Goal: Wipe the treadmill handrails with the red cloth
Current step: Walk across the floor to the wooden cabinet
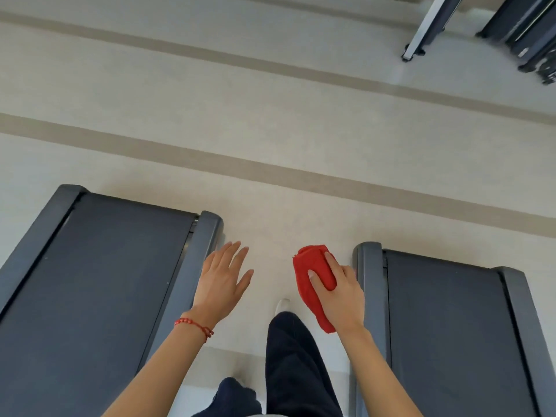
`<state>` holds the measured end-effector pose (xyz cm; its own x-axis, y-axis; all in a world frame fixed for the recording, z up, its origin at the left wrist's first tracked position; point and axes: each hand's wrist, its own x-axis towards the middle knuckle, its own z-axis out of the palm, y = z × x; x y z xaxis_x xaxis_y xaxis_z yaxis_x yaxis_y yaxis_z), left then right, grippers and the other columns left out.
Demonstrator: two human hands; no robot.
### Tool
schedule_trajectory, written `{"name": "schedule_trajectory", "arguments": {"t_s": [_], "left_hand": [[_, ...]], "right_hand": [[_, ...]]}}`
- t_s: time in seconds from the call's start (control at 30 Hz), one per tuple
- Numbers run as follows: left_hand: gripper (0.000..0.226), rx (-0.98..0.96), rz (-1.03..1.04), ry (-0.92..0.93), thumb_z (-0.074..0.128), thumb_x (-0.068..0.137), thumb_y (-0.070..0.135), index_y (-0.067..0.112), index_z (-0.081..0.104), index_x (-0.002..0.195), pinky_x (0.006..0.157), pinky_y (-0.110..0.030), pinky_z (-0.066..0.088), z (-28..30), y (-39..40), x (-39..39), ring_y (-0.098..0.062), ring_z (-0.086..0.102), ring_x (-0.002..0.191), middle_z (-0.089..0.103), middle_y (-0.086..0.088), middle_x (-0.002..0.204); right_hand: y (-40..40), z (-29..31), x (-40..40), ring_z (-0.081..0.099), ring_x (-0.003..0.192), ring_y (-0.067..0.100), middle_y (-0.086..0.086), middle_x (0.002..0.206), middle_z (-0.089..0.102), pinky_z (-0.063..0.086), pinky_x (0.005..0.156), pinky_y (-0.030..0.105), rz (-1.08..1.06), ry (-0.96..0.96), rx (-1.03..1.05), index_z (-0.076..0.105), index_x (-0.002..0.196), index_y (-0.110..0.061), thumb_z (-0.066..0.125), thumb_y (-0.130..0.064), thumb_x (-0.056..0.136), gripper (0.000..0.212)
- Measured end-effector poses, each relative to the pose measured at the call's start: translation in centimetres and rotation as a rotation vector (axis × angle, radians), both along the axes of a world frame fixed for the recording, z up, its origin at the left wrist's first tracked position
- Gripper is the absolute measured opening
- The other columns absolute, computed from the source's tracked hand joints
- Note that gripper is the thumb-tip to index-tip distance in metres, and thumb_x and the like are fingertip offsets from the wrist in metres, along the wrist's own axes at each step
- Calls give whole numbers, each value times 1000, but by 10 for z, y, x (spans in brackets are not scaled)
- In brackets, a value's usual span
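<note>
Right hand closed around bunched red cloth, fingers wrapped over its top, tail of fabric hanging below the wrist. Held above pale floor, just left of the right treadmill side rail. Left hand open, fingers spread, empty, hovering beside the left treadmill rail. Red bracelet on left wrist. No handrails in view.

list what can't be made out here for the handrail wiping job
- Handrails: none in the head view, only treadmill decks.
- Red cloth: partly hidden under the right hand.
- Feet: mostly hidden by the dark trousers.
- Machines top right: cut off by the edge.
</note>
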<state>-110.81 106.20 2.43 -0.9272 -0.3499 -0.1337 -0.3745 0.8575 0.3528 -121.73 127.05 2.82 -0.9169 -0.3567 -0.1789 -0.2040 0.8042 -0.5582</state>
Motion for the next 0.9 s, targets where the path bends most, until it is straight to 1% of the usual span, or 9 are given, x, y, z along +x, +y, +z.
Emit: {"name": "schedule_trajectory", "arguments": {"t_s": [0.13,0.33,0.47,0.53,0.73,0.9], "left_hand": [[71,6,24,18,10,99,51,3,59,119,88,-54,46,6,-7,-69,-37,58,111,60,-17,121],[69,-8,54,65,12,100,50,2,58,120,89,-54,45,19,-27,-153,-38,56,112,59,-18,122],[69,-18,52,79,12,100,49,2,59,118,87,-54,46,21,-51,-205,-37,57,111,60,-18,121],[69,-22,45,86,11,100,48,2,59,118,88,-53,47,20,-68,-231,-36,57,111,59,-18,122],[68,-39,46,105,12,100,48,4,59,118,88,-50,47,12,-140,-316,-35,57,111,60,-17,121],[67,-47,57,115,11,99,49,5,58,119,90,-48,46,14,-205,-381,-33,56,112,59,-15,123]], "right_hand": [[-7,8,-71,57,90,21,4,118,51,52,75,34,9,-10,-30,31,139,-31,47,-50,87,58],[-26,18,-157,57,93,23,5,119,50,50,76,33,10,-20,-21,32,139,-32,47,-53,87,59],[-52,20,-206,57,94,23,4,118,50,51,80,37,9,-19,-47,31,139,-33,48,-52,86,59],[-71,19,-232,57,94,23,4,118,50,51,82,39,16,-13,-42,31,139,-34,47,-53,86,58],[-148,15,-317,57,97,23,4,121,50,50,84,36,29,4,-49,30,140,-33,45,-54,87,59],[-219,22,-387,57,97,22,2,120,51,50,81,34,44,25,-50,32,139,-35,47,-54,86,58]]}}
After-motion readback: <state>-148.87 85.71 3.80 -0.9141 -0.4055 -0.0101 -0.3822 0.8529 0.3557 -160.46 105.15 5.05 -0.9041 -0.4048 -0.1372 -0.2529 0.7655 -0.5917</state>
